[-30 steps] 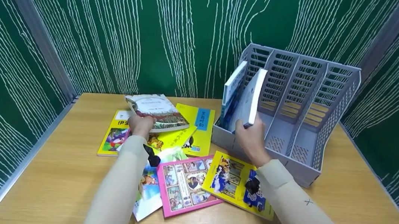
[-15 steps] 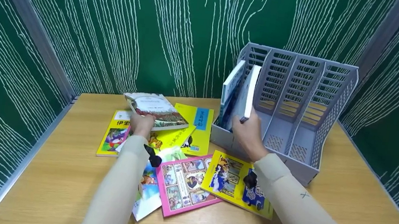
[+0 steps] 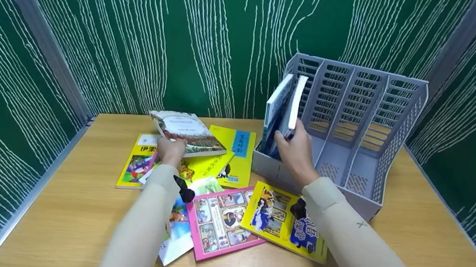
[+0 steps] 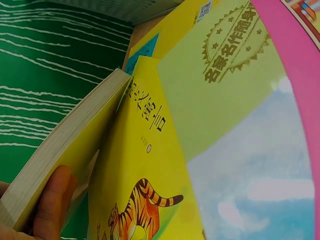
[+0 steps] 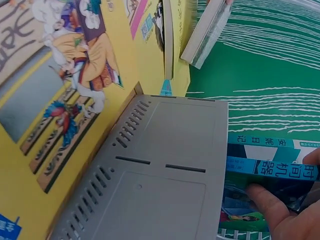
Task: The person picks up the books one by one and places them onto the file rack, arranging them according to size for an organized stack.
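My left hand (image 3: 172,150) grips the near left edge of a thick paperback book (image 3: 189,130) with a white and landscape cover, tilted over the yellow books. In the left wrist view, the fingers (image 4: 54,200) curl beneath its yellow underside. At the grey file rack (image 3: 272,166), my right hand (image 3: 297,147) pinches a book (image 3: 296,106) by its lower near end. That book stands upright in the leftmost compartment, beside another upright book (image 3: 279,98) leaning at the left wall. The right wrist view shows its blue spine (image 5: 270,169) between thumb and finger.
Under the left hand's book lie a tiger-cover yellow book (image 4: 150,150) and a yellow book with a blue label (image 3: 240,169). Nearer are a pink-bordered book (image 3: 211,233), a yellow book (image 3: 274,211) and a light blue book (image 3: 176,243). Green walls (image 3: 202,57) enclose the table.
My right hand has shifted left and slightly up, bringing its book closer to the one beside it and more upright. The left hand and its book stay nearly still.
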{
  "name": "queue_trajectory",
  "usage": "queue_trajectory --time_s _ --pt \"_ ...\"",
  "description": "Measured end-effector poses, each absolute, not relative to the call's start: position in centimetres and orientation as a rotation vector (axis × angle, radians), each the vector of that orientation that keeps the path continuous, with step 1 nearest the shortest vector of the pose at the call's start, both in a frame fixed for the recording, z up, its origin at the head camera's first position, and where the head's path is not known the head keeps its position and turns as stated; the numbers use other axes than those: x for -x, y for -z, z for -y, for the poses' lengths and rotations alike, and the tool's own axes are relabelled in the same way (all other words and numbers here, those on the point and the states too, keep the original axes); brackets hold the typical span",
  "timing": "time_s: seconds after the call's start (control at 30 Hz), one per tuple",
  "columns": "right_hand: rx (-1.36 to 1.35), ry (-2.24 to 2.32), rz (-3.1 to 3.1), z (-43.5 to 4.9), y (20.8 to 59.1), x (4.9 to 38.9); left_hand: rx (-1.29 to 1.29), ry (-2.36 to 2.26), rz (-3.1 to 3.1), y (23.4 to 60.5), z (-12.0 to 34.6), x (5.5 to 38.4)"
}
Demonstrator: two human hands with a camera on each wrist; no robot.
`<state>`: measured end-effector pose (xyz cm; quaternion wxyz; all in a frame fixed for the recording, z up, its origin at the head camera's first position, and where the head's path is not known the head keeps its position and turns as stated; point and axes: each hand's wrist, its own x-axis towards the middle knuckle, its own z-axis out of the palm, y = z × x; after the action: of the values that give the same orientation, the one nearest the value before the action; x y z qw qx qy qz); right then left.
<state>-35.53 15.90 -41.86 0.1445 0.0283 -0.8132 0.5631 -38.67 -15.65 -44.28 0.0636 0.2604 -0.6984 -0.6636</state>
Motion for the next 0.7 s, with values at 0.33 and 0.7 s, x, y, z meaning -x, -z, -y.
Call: queue_trajectory --time_s 0.33,0.7 --pt "-0.051 -1.584 2.425 -15.6 41.7 36.4 -0.736 2.004 2.137 44.6 15.4 38.3" --pt "-0.186 -1.5 2.52 -15.5 41.6 36.9 -0.672 1.961 2.125 44.6 15.1 38.3"
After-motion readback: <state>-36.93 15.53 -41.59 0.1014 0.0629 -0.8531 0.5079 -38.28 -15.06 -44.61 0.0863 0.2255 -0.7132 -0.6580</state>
